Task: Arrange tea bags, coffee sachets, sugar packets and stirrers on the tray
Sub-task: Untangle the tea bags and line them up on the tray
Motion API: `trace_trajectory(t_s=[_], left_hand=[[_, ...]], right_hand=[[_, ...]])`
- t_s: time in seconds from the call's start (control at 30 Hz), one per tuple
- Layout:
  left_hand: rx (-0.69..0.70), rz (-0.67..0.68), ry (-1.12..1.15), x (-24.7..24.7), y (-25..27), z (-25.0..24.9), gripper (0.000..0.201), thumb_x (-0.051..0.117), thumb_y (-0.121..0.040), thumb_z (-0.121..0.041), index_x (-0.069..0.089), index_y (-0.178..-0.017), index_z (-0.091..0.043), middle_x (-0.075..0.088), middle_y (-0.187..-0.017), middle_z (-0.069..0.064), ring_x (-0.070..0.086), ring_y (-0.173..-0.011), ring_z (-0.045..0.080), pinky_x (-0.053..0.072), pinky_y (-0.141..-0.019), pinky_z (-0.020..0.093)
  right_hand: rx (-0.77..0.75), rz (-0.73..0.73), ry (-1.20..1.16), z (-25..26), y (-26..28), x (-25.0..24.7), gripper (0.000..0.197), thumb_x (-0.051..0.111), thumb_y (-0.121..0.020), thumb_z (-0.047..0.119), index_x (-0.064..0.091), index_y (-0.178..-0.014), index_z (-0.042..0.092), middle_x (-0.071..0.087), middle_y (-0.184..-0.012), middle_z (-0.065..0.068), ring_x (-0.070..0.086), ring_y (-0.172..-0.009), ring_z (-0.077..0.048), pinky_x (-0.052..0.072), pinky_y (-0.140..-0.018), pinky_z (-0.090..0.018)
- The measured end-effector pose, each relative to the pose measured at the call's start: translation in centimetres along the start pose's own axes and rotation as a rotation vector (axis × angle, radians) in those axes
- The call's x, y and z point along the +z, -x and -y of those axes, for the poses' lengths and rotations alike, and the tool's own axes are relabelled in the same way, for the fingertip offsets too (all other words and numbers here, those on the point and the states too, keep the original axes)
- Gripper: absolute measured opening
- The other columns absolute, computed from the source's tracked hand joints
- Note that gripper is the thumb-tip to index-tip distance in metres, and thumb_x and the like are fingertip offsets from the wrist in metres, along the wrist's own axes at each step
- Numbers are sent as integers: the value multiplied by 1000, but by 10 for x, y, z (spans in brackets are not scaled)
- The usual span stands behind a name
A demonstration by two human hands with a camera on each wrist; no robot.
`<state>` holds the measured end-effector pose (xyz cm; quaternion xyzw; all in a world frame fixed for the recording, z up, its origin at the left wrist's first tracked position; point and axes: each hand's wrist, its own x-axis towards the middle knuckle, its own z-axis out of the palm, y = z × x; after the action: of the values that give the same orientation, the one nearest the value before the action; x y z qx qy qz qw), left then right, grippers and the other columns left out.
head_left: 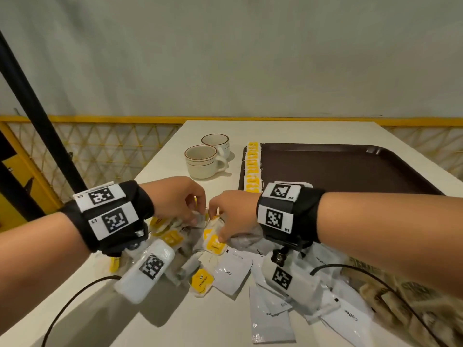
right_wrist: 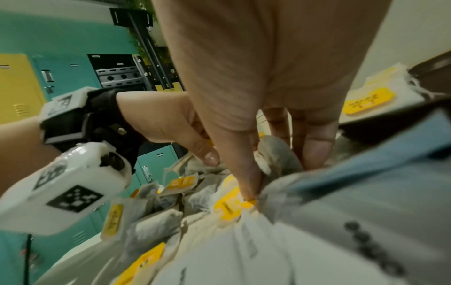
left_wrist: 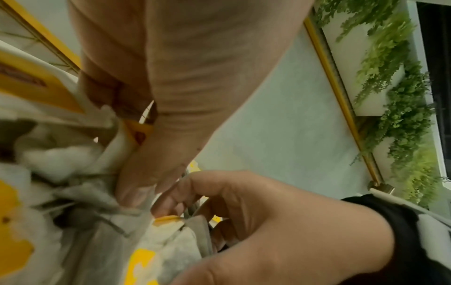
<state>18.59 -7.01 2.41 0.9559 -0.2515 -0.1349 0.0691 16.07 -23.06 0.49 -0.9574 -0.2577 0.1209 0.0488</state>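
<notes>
i'm at a white table point(head_left: 175, 156) set against a plain pale wall point(head_left: 225, 58). a yellow rail point(head_left: 100, 118) with rope netting point(head_left: 100, 151) runs behind it, a black pole point(head_left: 37, 113) slants on my left. teal and yellow lockers point(right_wrist: 61, 63) and hanging green plants point(left_wrist: 400, 108) line the room.

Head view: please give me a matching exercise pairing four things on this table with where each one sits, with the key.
Things:
1. cups
2. row of tea bags
3. coffee sachets
4. right hand

Places:
A. along the left edge of the tray
B. on the table left of the tray
C. in the loose tea bag pile
D. scattered on the near table

Pairs: 1-B, 2-A, 3-D, 4-C
</notes>
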Motion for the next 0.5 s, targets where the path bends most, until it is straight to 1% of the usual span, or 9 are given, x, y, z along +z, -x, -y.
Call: trace_trajectory(t_s=[0.07, 0.17, 0.23, 0.27, 0.33, 0.37, 0.43, 0.47, 0.5], left_hand=[[7, -19, 4, 1, 0, -1, 13, 75, -77, -24, 65, -80, -32, 65, -85, -3, 52, -70, 8, 45, -68, 23], [28, -59, 23, 0, -2, -2, 8, 73, -79, -21, 68, -82, -27, 66, -83, 2, 51, -68, 9, 41, -65, 22], [39, -102, 78, -3, -3, -2, 11, 72, -80, -17, 69, -79, -27, 66, -78, 2, 50, -64, 7, 40, -63, 20], [40, -129, 115, -6, -3, -2, 13, 72, -80, -16, 68, -75, -27, 64, -73, -1, 49, -61, 5, 39, -61, 17], [30, -187, 257, -14, -3, -1, 13, 75, -79, -16, 68, -73, -25, 62, -68, -4, 49, -58, 3, 41, -62, 17], [26, -219, 357, -18, -3, -1, 11, 76, -78, -15, 69, -73, -23, 63, -68, -2, 51, -60, 5, 43, -66, 21], [37, -299, 559, -23, -3, -3, 12, 76, -77, -10, 70, -73, -20, 64, -70, 3, 54, -67, 13, 44, -69, 26], [46, -346, 652, -26, -4, -6, 15, 75, -77, -7, 69, -72, -20, 64, -70, 3, 54, -68, 15, 44, -68, 24], [53, -394, 732, -28, -5, -9, 18, 73, -78, -4, 68, -72, -20, 65, -69, 1, 56, -68, 14, 46, -65, 20]], right_hand=[[9, -37, -49, -1, -2, 2, 43, 71, -81, 24, 56, -119, 14, 55, -115, -4, 52, -106, -21, 38, -77, -26], [5, -91, -114, -2, -3, 4, 28, 67, -80, 14, 58, -106, 11, 50, -96, 0, 49, -91, -21, 37, -71, -27], [7, -122, -150, -3, -4, 3, 20, 66, -78, 12, 54, -94, 14, 50, -93, 1, 46, -84, -18, 36, -63, -27], [11, -125, -163, -4, -4, 1, 20, 67, -78, 12, 51, -91, 16, 50, -92, 1, 46, -83, -17, 35, -59, -26], [32, -140, -197, -10, -2, -7, 20, 67, -79, 15, 50, -90, 18, 50, -90, 3, 48, -81, -17, 37, -58, -25], [57, -161, -259, -14, 0, -11, 20, 67, -80, 15, 51, -91, 18, 51, -88, 4, 52, -79, -16, 41, -59, -24], [129, -219, -534, -23, 7, -19, 21, 69, -81, 13, 55, -96, 16, 56, -83, 2, 61, -67, -14, 52, -61, -26], [159, -252, -705, -27, 11, -23, 22, 68, -82, 10, 56, -100, 14, 58, -80, 0, 62, -62, -14, 55, -61, -27], [181, -283, -871, -31, 16, -26, 23, 67, -83, 6, 56, -102, 12, 58, -79, -3, 62, -61, -14, 57, -61, -27]])
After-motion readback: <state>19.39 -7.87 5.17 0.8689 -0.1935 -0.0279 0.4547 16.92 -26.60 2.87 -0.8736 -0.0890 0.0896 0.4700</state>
